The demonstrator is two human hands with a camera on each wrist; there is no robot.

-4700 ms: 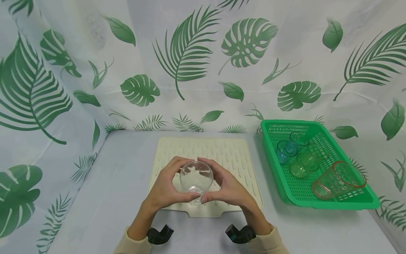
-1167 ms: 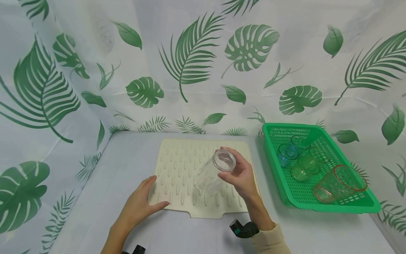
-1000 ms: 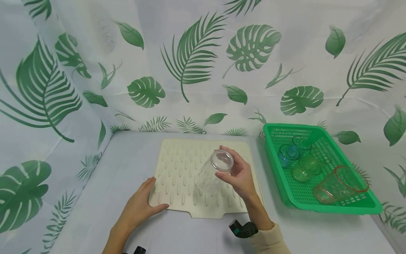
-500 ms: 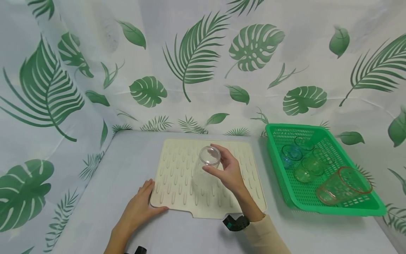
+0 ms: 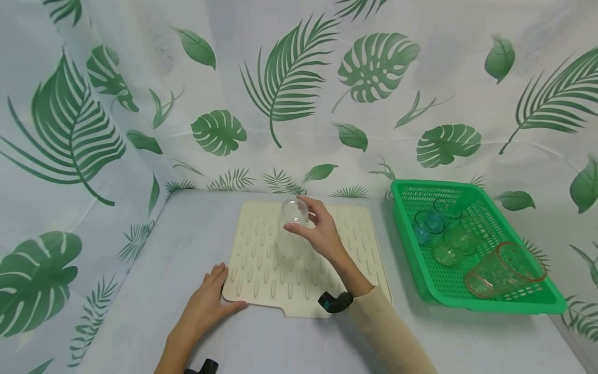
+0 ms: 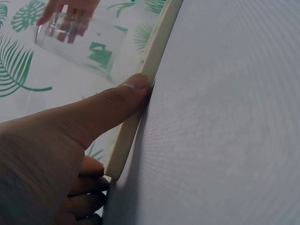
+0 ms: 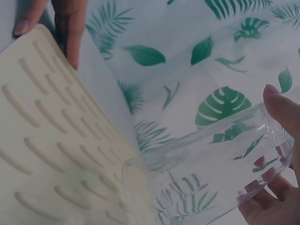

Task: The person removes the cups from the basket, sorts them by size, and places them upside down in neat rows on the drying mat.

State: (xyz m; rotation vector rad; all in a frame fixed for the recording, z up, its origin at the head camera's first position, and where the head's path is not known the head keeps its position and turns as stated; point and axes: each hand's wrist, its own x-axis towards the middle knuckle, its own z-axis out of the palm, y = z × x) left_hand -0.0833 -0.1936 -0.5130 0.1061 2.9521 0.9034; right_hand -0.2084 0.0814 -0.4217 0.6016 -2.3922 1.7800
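Note:
My right hand (image 5: 320, 228) grips a clear drinking glass (image 5: 294, 210) by its base end, thumb on one side and fingers on the other. The glass is upside down near the far edge of a cream drying mat (image 5: 261, 280) with raised ridges. In the right wrist view, the mouth of the glass (image 7: 187, 168) overlaps the mat's edge. At the mat's near left corner lies my left hand (image 5: 203, 306), its thumb (image 6: 117, 103) against the front edge and its fingers along the left side.
A green perforated basket (image 5: 490, 304) stands to the right, holding several glasses, among them a blue one (image 5: 422, 228), a yellowish one (image 5: 446, 253) and a tilted red-rimmed one (image 5: 504, 270). A leaf-patterned curtain (image 5: 299, 156) hangs behind the table.
Both hands held the glass at first. Since then, it was turned upside down in the right hand and carried toward the mat's far edge. The left hand let go and moved to the mat's corner.

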